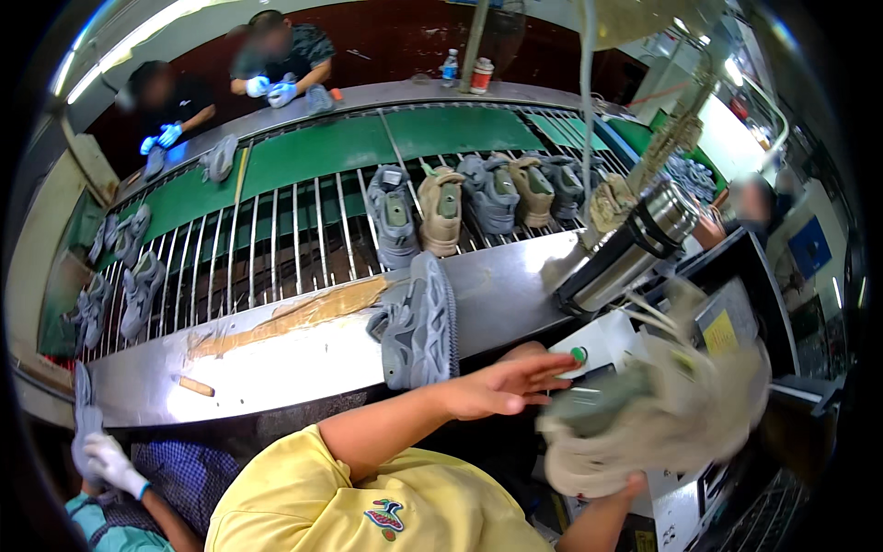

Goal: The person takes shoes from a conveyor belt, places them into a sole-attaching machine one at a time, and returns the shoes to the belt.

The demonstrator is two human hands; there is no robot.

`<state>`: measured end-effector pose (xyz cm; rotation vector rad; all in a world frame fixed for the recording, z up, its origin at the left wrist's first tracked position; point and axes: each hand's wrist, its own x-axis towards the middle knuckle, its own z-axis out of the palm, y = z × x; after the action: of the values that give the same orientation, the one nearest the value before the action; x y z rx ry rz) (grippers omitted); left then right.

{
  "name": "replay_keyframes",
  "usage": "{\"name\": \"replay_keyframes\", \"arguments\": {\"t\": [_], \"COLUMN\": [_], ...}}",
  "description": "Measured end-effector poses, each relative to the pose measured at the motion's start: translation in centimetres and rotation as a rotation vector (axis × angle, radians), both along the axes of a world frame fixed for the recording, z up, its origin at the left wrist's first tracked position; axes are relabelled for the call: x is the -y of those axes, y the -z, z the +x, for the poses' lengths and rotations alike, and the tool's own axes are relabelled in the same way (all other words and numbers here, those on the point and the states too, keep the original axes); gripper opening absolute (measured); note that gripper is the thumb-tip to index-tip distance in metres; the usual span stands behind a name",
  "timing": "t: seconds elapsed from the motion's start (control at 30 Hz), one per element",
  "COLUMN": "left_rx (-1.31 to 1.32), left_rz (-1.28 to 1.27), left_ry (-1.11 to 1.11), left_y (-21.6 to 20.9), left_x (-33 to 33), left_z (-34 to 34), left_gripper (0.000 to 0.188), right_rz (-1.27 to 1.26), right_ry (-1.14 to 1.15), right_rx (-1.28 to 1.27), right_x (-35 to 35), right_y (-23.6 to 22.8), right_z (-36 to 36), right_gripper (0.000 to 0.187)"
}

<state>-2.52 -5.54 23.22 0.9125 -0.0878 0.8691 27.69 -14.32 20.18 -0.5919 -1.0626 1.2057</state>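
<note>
A beige sneaker (681,428), blurred by motion, is held up at the right with its grey-green inside facing me. My right hand (618,492) grips it from below, and most of its fingers are hidden behind the shoe. My left hand (520,379) stretches across to the right, fingers extended and nothing in them. Its fingertips are close to a green button (579,354) on a white machine housing (602,342); whether they touch it I cannot tell. On the metal ledge left of that hand, a grey sneaker (421,327) lies on its side.
Several grey and beige sneakers (440,210) stand along the roller conveyor (276,244). A steel flask (630,248) rises from the ledge (501,285) near the machine. A gloved co-worker's hand (112,462) is at lower left, holding a grey sole-like piece (86,414). Two people work across the conveyor.
</note>
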Motion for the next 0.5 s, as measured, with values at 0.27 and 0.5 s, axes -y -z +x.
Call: {"name": "replay_keyframes", "arguments": {"t": [0.27, 0.5], "left_rx": [-0.083, -0.660], "left_rz": [-0.652, -0.581], "left_ry": [-1.083, -1.307], "left_y": [9.2, 9.4], "left_x": [1.7, -9.8], "left_z": [-23.2, -36.8], "left_gripper": [0.067, 0.048], "right_rz": [-0.066, -0.290], "right_ry": [-0.497, -0.482], "right_rx": [0.798, 0.977], "right_x": [-12.6, -15.2], "right_y": [-5.3, 11.2], "right_z": [-18.0, -22.4], "right_gripper": [0.086, 0.108]}}
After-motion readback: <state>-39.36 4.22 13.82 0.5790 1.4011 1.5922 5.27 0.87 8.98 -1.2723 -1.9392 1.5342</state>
